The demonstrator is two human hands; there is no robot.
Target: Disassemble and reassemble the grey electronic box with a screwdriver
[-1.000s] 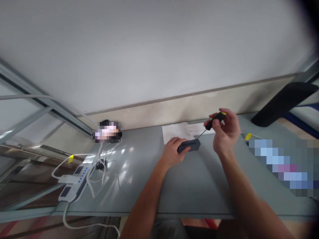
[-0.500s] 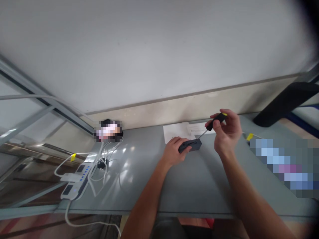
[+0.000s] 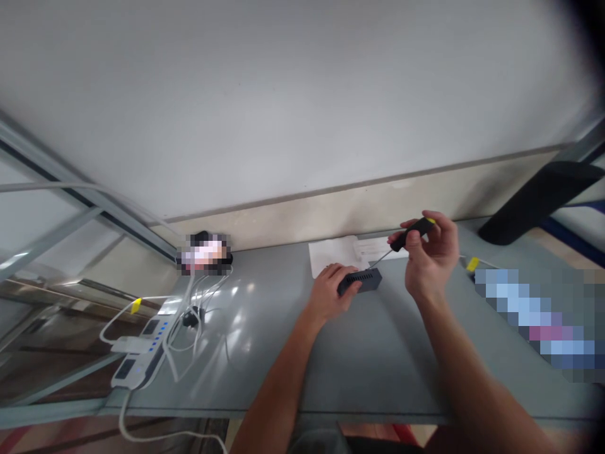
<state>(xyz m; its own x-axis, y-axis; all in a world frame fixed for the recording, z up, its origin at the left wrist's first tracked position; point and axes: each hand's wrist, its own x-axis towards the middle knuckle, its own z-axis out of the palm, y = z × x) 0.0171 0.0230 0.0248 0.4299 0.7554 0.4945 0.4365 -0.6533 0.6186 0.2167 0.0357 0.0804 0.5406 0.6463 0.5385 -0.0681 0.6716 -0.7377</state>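
Above the grey table [image 3: 368, 359], the left hand [image 3: 332, 294] firmly grips a dark-grey, slotted box [image 3: 367, 282], long axis left-right; the right hand [image 3: 431, 261] clasps a black-and-yellow screwdriver [image 3: 405, 238], shaft slanting down-left toward the box's far edge.

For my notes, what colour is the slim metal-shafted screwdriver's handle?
Black handle with yellow end; best in head view.

The box [image 3: 370, 282] looks like matt plastic. The screwdriver [image 3: 401, 242] has a dull plastic-looking handle and a metal shaft; the tabletop [image 3: 269, 296] is smooth and glossy.
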